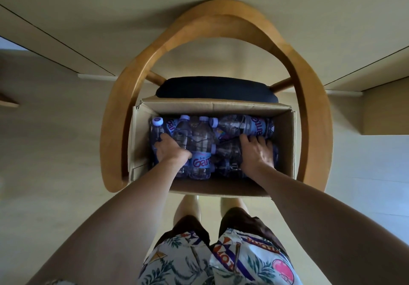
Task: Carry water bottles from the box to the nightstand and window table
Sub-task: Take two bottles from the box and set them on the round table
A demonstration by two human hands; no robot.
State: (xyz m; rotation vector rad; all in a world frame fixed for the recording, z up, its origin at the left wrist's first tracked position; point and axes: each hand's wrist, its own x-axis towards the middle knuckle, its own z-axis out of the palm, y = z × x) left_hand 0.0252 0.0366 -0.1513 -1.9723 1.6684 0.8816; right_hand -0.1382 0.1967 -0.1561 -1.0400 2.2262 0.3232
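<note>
An open cardboard box (285, 143) rests on a chair seat and holds several clear water bottles with purple caps and purple labels. Both my hands reach down inside it. My left hand (171, 150) is wrapped around a bottle (182, 134) on the left side of the box. My right hand (256, 151) lies over the bottles on the right, its fingers curled against a bottle lying crosswise (245, 125) at the back. Whether the right hand grips a bottle is unclear.
The box sits on a wooden armchair (141, 63) with a curved back and a dark cushion (215, 88). Pale floor surrounds the chair. Beige cabinet panels (66, 7) stand behind it. My legs and patterned shorts (221, 258) are just below the box.
</note>
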